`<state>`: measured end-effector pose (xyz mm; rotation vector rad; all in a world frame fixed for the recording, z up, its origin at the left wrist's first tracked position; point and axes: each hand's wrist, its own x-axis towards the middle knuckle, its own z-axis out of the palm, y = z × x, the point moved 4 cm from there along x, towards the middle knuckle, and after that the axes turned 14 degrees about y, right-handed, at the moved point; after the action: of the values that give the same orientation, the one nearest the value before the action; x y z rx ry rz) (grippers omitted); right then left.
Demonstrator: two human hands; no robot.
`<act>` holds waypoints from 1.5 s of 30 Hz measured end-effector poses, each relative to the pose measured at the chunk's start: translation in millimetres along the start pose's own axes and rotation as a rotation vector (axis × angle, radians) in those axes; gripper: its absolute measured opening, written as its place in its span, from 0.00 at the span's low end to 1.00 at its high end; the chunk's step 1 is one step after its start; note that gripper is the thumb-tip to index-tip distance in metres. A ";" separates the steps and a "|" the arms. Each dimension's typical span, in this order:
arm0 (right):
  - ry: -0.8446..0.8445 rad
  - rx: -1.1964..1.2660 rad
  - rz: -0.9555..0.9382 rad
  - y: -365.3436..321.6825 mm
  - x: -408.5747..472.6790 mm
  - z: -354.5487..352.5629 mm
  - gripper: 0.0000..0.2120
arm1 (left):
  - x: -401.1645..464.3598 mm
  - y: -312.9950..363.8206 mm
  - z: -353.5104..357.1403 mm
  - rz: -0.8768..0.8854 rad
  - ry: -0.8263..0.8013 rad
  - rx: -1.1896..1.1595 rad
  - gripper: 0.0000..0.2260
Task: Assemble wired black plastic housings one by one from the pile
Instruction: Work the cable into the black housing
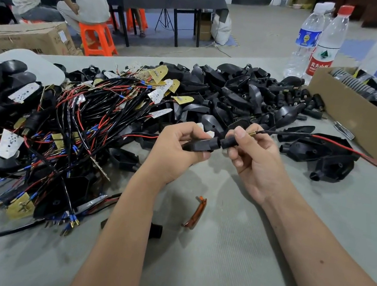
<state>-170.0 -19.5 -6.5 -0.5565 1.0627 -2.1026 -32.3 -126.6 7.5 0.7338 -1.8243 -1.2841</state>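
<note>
While you are holding the black housing (201, 145) up over the middle of the tabletop (224, 262), your left hand (176, 148) is curling its fingers around the wider body and your right hand (253, 154) is pinching the round sleeve (229, 143) at its neck, thumb on top. The two black parts are touching end to end, and whether they are fully seated I cannot tell. A red and black wire (333, 142) is running out past your right thumb toward the right edge of the tabletop, crossing over loose housings (326, 157) lying there.

That trailing wire is the likeliest trouble: if you are pulling or twisting the sleeve while the wire is dragging over those loose pieces, it could snag and tug the brass end (251, 133) out of place. Pushing the sleeve on at a tilt could jam it at the neck, since your grip is covering the joint. The tangle of wires (65, 121) along the left side is sitting near your left forearm, so a wide elbow move could sweep strands with it. An orange clip (196, 213) is lying just below your wrists.
</note>
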 end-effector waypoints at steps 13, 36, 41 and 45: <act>-0.044 0.085 0.037 5.1 4.7 -5.5 0.13 | 0.4 -0.2 -7.9 0.009 0.052 0.017 0.13; -0.006 -0.127 -0.001 13.3 6.5 -4.8 0.09 | -3.6 3.9 1.7 0.082 0.028 0.110 0.07; 0.041 -0.195 -0.031 13.8 6.7 -3.9 0.10 | -4.9 -2.7 7.2 -0.219 -0.079 -0.042 0.11; 0.123 -0.149 0.025 13.4 8.0 -4.1 0.19 | -7.4 -2.9 8.3 -0.353 -0.146 -0.117 0.16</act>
<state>-172.6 -28.9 -19.3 -0.4872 1.2975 -2.0684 -35.4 -117.4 1.2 0.9477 -1.7669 -1.6957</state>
